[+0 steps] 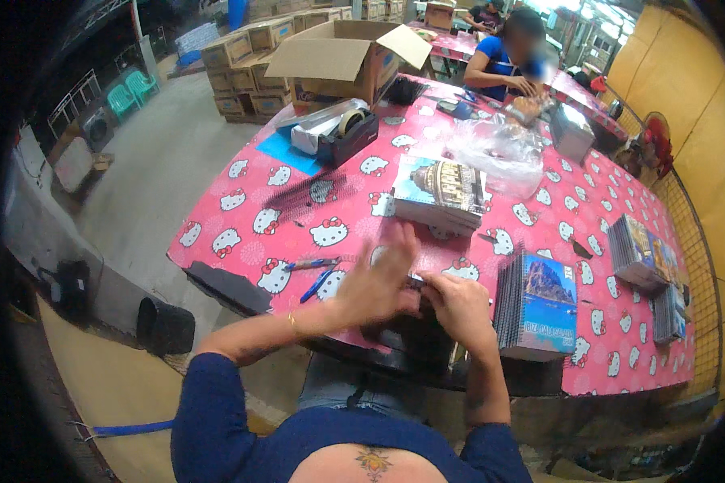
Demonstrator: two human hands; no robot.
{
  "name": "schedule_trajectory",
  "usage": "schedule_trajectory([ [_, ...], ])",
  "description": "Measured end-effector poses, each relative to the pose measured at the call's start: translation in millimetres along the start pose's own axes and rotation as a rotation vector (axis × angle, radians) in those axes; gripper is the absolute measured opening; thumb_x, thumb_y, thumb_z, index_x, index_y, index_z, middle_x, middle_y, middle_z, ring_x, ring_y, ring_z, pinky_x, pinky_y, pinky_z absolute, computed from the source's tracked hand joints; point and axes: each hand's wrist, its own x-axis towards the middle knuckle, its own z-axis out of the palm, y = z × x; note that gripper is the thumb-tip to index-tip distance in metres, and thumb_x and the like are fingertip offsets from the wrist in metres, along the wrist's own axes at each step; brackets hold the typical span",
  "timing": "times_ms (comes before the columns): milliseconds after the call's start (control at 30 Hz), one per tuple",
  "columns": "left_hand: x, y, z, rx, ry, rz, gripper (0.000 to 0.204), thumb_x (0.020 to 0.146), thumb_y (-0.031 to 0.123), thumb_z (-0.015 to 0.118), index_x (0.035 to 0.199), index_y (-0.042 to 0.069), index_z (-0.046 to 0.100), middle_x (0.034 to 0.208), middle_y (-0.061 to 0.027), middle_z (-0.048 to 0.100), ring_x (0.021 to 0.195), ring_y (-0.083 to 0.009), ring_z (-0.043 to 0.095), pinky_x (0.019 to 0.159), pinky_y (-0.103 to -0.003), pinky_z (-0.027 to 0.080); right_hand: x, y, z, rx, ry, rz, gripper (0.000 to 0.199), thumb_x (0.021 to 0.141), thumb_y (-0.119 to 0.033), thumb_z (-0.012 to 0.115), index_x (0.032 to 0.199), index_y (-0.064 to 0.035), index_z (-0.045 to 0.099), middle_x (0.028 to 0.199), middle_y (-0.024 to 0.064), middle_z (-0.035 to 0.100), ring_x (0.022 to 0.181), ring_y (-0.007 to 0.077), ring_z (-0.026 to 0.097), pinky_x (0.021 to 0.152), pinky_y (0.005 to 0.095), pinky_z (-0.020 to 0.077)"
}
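At the near edge of the pink table, my left hand (pixel 383 282) is raised with its fingers stretched out, blurred by motion. My right hand (pixel 461 310) is closed beside it, fingertips pinched together at a small dark and shiny piece I cannot make out. A dark area under both hands is partly hidden by them. Blue-handled pliers (pixel 321 283) lie left of my left hand. Just beyond the hands is a stack of loose printed booklets (pixel 439 193). To the right of my right hand sits a stack of spiral-bound notebooks (pixel 537 306) with a blue seaside cover.
Black wire spirals (pixel 310 196) lie on the cat-print tablecloth (pixel 225 240). Behind them stand a tape dispenser (pixel 350 137) and an open carton (pixel 334 68). A clear plastic bag (pixel 499 153) and more notebooks (pixel 640 253) lie rightward. A person (pixel 503 60) works at the far end.
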Motion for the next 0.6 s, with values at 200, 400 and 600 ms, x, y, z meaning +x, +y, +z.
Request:
schedule_trajectory([
  [200, -52.6, 27.5, 24.8, -0.186, -0.002, 0.195, 0.082, 0.097, 0.054, 0.046, 0.153, -0.002, 0.024, 0.161, -0.0218, 0.022, 0.152, -0.0339, 0.014, 0.119, -0.058, 0.011, -4.6, -2.3, 6.5, -0.003, -0.021, 0.102, 0.046, 0.085, -0.020, 0.071, 0.129, -0.0150, 0.057, 0.091, 0.0113, 0.072, 0.078, 0.0312, 0.069, 0.067, 0.0431, 0.0513],
  [400, -45.9, 22.7, 22.2, -0.237, -0.118, 0.221, 0.081, 0.093, 0.054, 0.053, 0.150, -0.001, 0.033, 0.157, -0.0208, 0.031, 0.148, -0.0343, 0.026, 0.119, -0.055, 0.016, -30.7, 0.0, -13.2, -0.082, 0.306, 0.004, 0.084, 0.075, -0.017, 0.082, 0.147, -0.0120, 0.040, 0.120, 0.0159, 0.064, 0.111, 0.0303, 0.063, 0.095, 0.0435, 0.0464],
  [600, -22.7, 22.2, 14.5, -0.102, -0.119, 0.281, 0.084, 0.096, 0.058, 0.045, 0.152, -0.001, 0.029, 0.159, -0.0214, 0.026, 0.151, -0.0354, 0.018, 0.119, -0.057, 0.012, -62.0, 31.2, 41.3, 1.035, 0.372, 0.428, 0.069, 0.082, -0.002, 0.079, 0.141, -0.0079, 0.044, 0.106, 0.0098, 0.067, 0.097, 0.0161, 0.066, 0.087, 0.0284, 0.0537],
])
